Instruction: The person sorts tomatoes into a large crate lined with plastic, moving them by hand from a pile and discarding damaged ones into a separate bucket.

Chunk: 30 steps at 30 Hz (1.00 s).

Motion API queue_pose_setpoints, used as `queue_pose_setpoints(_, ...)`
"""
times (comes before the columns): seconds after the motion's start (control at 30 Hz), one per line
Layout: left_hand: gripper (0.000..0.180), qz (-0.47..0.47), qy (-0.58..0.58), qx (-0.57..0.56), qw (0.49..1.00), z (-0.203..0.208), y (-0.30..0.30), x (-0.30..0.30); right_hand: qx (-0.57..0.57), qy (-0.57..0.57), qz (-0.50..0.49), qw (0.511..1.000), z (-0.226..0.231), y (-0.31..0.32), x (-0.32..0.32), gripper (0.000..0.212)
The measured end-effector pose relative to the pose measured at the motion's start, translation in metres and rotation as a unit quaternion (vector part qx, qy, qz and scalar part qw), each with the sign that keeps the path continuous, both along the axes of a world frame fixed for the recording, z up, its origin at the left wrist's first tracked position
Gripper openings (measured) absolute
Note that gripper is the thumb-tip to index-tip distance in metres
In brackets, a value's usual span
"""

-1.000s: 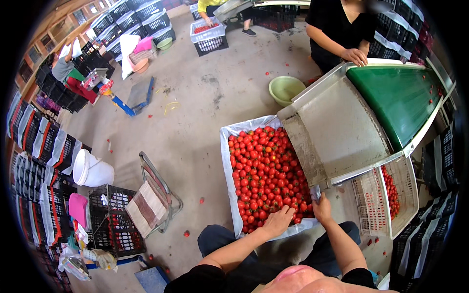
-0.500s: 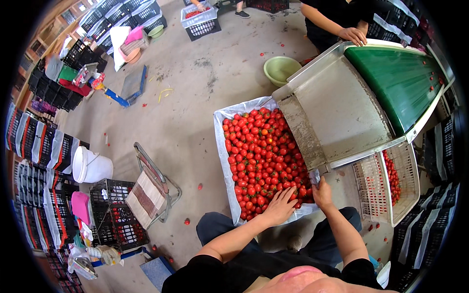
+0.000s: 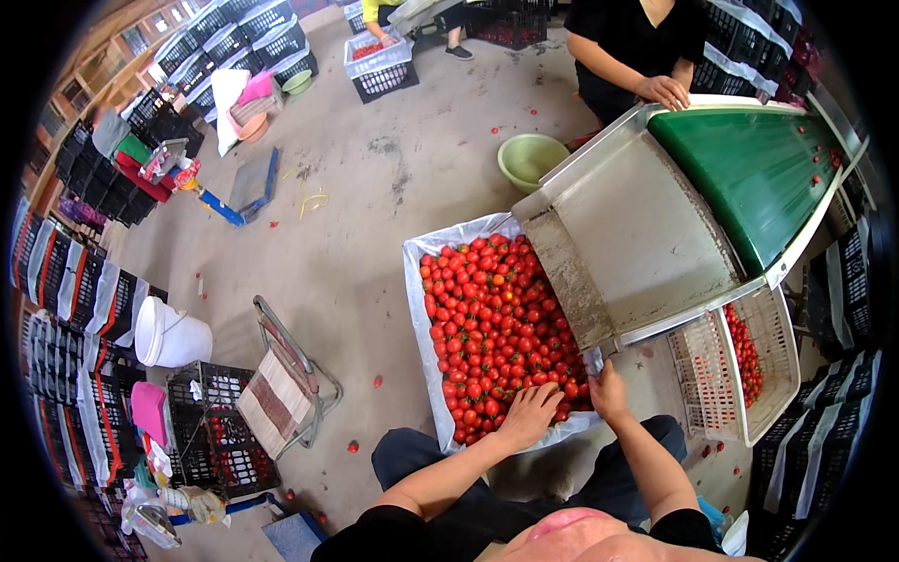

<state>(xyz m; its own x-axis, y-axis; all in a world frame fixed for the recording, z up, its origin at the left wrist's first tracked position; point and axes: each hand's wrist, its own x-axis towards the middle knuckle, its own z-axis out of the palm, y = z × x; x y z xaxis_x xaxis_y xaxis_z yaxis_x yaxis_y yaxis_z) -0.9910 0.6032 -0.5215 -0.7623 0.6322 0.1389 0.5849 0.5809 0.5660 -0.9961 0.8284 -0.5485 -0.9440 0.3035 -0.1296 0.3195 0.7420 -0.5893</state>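
Observation:
A crate lined with pale plastic film [image 3: 423, 314] stands between my knees, heaped with small red tomatoes [image 3: 492, 328]. My left hand [image 3: 531, 417] lies palm down on the tomatoes at the near side, fingers stretched out and holding none. At the crate's near right corner my right hand [image 3: 608, 393] is closed on the plastic liner [image 3: 593, 361], its thumb up. Just above that hand ends the lip of a metal chute [image 3: 646, 234], which overhangs the crate's right side.
A green conveyor belt [image 3: 740, 178] adjoins the chute, with a co-worker's hand [image 3: 665, 91] on its far edge. A white basket [image 3: 698, 375] of tomatoes stands right. Beyond the crate sits a green basin [image 3: 532, 161]. Left are a folding stool [image 3: 281, 393], white bucket [image 3: 173, 332] and stacked crates.
The view has tilted slightly, so the scene sits lower and more of the co-workers shows at the top. Both hands keep nearly the same places on the crate.

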Motion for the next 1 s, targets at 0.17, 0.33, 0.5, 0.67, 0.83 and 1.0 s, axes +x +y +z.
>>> queue_pose_setpoints(0.17, 0.046, 0.017, -0.07, 0.011, 0.997, 0.0, -0.001, -0.007, -0.015, 0.017, -0.002, 1.0, -0.002, 0.002, 0.001, 0.025)
queue_pose_setpoints(0.33, 0.036, -0.026, -0.166, 0.097, 0.981, 0.003, -0.002, -0.012, -0.02, -0.022, -0.002, 1.0, 0.008, 0.0, -0.004, 0.023)
queue_pose_setpoints(0.5, 0.023, -0.154, -0.126, 0.129, 0.971, -0.016, 0.0, -0.012, -0.02, 0.006, -0.004, 1.0, -0.006, 0.005, -0.006, 0.028)
queue_pose_setpoints(0.67, 0.043, -0.086, -0.057, -0.007, 0.995, -0.014, 0.001, -0.011, -0.028, -0.007, -0.003, 1.0, 0.0, -0.001, -0.002, 0.021)
queue_pose_setpoints(0.83, 0.061, -0.112, 0.079, -0.13, 0.982, 0.007, -0.005, -0.045, -0.024, -0.011, -0.002, 1.0, 0.008, -0.002, -0.002, 0.023)
queue_pose_setpoints(1.0, 0.069, -0.034, 0.049, -0.178, 0.982, 0.019, -0.063, -0.067, -0.034, -0.009, -0.003, 0.999, 0.011, -0.003, -0.002, 0.025)
